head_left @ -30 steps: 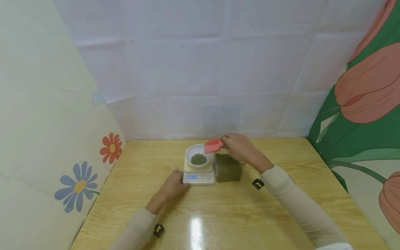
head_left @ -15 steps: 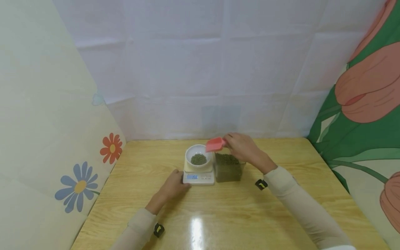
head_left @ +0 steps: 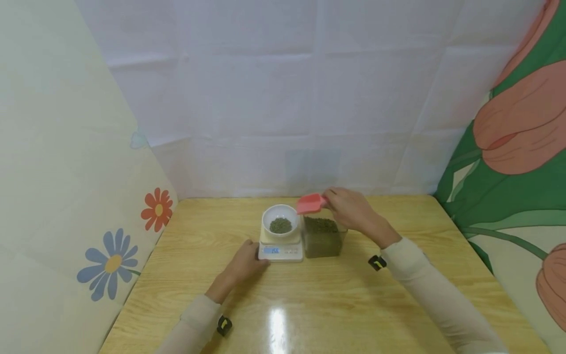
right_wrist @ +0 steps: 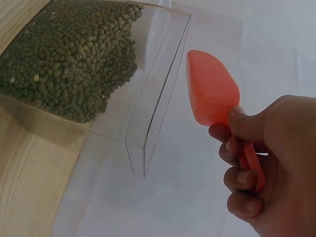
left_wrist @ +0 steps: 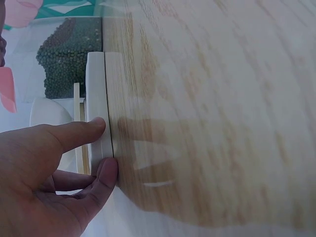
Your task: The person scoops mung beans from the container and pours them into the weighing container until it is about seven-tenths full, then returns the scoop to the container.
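My right hand (head_left: 349,209) holds a pink-red scoop (head_left: 311,203) by its handle, up above the clear container (head_left: 323,245) of green mung beans (right_wrist: 64,59). No beans show on the scoop's visible face. Left of the container stands a white kitchen scale (head_left: 283,252) with a lit display. On its platform, a white bowl (head_left: 270,214) has a small heap of beans (head_left: 280,225) in it. My left hand (head_left: 245,259) holds the scale at its near left corner, thumb and a fingertip against the edge in the left wrist view.
The wood-grain table (head_left: 353,305) runs back to a white cloth backdrop (head_left: 247,98). A flower-printed panel (head_left: 114,263) borders the left side, and a tulip-printed one (head_left: 517,142) the right. The container's clear wall (right_wrist: 158,98) rises beside the scoop in the right wrist view.
My right hand has drawn the scoop right and slightly up, from over the bowl's edge toward the container. The display reading has changed slightly. My left hand has stayed at the scale.
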Demonstrator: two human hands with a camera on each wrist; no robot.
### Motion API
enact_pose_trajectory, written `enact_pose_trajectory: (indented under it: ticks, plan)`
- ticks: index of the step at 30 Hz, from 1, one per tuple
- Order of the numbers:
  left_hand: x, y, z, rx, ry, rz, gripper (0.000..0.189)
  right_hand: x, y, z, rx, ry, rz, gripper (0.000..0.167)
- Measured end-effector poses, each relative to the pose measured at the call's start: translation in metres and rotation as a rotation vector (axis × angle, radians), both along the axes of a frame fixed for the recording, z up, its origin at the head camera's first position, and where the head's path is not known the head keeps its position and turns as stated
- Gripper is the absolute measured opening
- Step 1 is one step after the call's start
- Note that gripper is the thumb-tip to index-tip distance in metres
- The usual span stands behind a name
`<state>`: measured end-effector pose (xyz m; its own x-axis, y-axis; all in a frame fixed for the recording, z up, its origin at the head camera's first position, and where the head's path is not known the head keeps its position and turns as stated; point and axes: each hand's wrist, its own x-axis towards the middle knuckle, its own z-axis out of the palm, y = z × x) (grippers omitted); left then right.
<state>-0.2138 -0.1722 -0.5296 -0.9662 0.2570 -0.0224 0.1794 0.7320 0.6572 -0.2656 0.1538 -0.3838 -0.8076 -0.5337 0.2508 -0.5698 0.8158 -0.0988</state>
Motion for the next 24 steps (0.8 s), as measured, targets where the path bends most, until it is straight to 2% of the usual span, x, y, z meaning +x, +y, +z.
enact_pose_trajectory:
  ticks: [12, 24]
  plan:
    - [0.000, 0.001, 0.001, -0.013, 0.009, 0.009, 0.040, 0.003, 0.019, 0.006, 0.028, 0.020, -0.020, 0.029]
    - [0.003, 0.001, 0.003, -0.001, -0.007, 0.014, 0.038, 0.008, 0.034, 0.002, 0.044, 0.057, -0.024, 0.022]
